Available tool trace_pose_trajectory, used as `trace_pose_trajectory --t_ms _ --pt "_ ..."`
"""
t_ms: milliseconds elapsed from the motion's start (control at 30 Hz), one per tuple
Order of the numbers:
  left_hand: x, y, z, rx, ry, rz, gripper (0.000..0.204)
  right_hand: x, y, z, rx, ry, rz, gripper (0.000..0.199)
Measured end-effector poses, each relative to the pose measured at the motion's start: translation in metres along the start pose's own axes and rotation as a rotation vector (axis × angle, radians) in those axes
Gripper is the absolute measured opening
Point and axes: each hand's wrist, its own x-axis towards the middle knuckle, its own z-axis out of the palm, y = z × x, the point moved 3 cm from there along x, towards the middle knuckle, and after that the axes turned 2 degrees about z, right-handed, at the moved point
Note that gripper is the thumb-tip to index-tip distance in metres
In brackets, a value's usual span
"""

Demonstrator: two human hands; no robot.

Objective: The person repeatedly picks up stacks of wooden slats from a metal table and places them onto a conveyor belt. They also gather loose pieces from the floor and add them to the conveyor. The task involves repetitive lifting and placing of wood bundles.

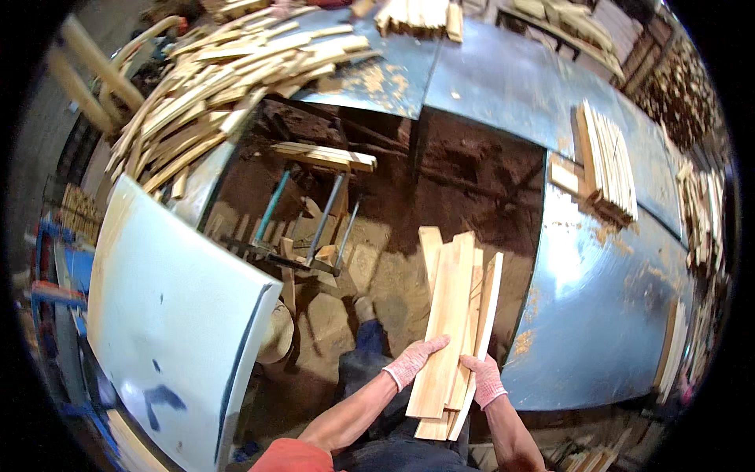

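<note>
Between my two gloved hands is a loose bundle of several pale wooden boards [450,330], held upright and slightly fanned in front of my body. My left hand [417,360], in a pinkish knit glove, grips the bundle's left edge with the thumb across the front board. On the other side my right hand [484,377], gloved alike, closes round the right edge, its thumb against the narrower boards. The fingers behind the wood are hidden. Below the boards' lower ends are my dark trousers.
Blue-grey metal tabletops [605,315] surround a floor opening. A stack of wood strips [607,161] stands on the right one; a large heap of strips [236,86] lies far left. A metal frame [307,228] holds a few strips. A pale panel [173,315] is at left.
</note>
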Motion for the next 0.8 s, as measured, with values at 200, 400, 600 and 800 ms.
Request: trace_pose_trajectory --t_ms 200,400,600,800 --pt "-0.133 0.042 0.04 0.003 -0.147 0.435 0.062 -0.115 -0.068 0.081 -0.256 -0.218 -0.36 0.052" --pt "-0.302 0.025 -0.026 -0.137 -0.121 0.847 0.067 -0.243 -0.031 0.216 -0.252 -0.767 -0.45 0.069" --pt "-0.445 -0.053 -0.161 -0.189 0.105 1.046 0.066 -0.333 0.089 0.338 -0.758 -0.932 -0.56 0.066" --pt "-0.556 -0.154 -0.292 -0.636 0.242 1.214 0.073 -0.385 0.261 0.438 -1.297 -0.965 -0.413 0.064"
